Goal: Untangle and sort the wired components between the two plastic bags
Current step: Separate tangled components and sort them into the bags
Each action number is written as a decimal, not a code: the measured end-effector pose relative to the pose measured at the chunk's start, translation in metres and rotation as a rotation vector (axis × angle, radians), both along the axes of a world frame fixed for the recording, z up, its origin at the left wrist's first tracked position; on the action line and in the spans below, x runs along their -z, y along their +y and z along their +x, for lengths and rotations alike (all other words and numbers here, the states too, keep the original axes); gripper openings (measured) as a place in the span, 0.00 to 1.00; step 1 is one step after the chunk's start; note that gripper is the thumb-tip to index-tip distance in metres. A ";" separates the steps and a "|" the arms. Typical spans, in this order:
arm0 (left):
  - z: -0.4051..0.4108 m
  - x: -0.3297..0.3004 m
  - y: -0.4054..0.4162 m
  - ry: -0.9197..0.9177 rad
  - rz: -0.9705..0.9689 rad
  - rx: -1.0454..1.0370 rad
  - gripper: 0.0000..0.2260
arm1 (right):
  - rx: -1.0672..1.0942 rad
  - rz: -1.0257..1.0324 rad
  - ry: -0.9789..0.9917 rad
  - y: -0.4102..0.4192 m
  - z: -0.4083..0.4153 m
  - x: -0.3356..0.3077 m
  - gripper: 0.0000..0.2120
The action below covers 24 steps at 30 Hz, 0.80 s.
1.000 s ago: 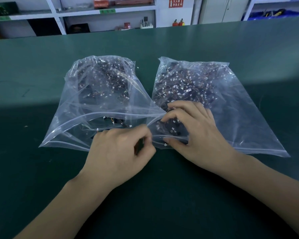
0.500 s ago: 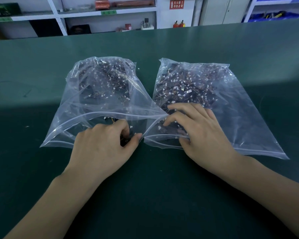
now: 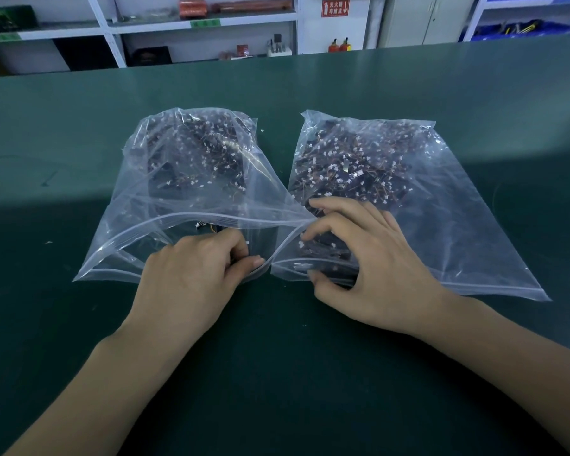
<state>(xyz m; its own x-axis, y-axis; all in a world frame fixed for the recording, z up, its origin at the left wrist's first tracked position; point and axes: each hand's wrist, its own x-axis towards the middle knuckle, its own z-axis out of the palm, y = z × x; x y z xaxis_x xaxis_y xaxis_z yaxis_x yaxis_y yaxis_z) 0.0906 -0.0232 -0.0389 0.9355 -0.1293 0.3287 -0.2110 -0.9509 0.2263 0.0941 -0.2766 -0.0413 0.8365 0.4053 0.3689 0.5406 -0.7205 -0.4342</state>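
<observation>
left hand (image 3: 191,278): fingers curled, pinching mouth edge of left bag (image 3: 135,212)
right hand (image 3: 359,258): fingers bent inside mouth of right bag (image 3: 474,225); grip on parts, cannot tell
bags: clear zip type, side by side on green table (image 3: 79,126), mouths near
contents: tangled wired components (image 3: 349,166), dark bodies, white plugs, in both
far: shelves (image 3: 198,23), green labels unreadable; red sign (image 3: 335,8), white writing too small to read

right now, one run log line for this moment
left hand: pinching left bag mouth | right hand: fingers in right bag on wired components | green table
</observation>
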 end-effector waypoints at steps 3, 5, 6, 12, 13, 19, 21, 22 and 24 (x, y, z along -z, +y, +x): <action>0.000 -0.001 0.000 -0.024 -0.015 -0.001 0.13 | -0.005 0.015 -0.019 0.001 0.000 0.001 0.18; 0.000 -0.002 0.002 -0.013 -0.019 0.003 0.12 | -0.003 0.023 -0.024 0.001 0.001 0.002 0.17; 0.000 -0.002 0.003 0.004 -0.024 0.010 0.11 | -0.002 0.027 -0.023 0.000 0.001 0.002 0.17; -0.002 -0.007 0.003 -0.031 -0.026 0.049 0.09 | -0.004 0.060 -0.052 0.001 0.001 0.001 0.14; -0.002 -0.007 0.002 -0.061 -0.027 0.058 0.09 | -0.007 0.067 -0.058 0.001 0.001 0.001 0.14; -0.006 -0.006 -0.008 -0.275 -0.140 0.171 0.07 | -0.027 0.132 -0.098 0.001 0.000 -0.001 0.11; -0.007 -0.004 -0.013 -0.326 -0.218 0.277 0.06 | -0.047 0.165 -0.114 0.002 0.000 -0.001 0.11; -0.008 -0.003 -0.015 -0.347 -0.259 0.329 0.05 | -0.058 0.181 -0.120 0.002 0.000 -0.001 0.11; -0.009 -0.002 -0.019 -0.369 -0.323 0.405 0.04 | -0.082 0.212 -0.123 0.002 0.000 0.000 0.12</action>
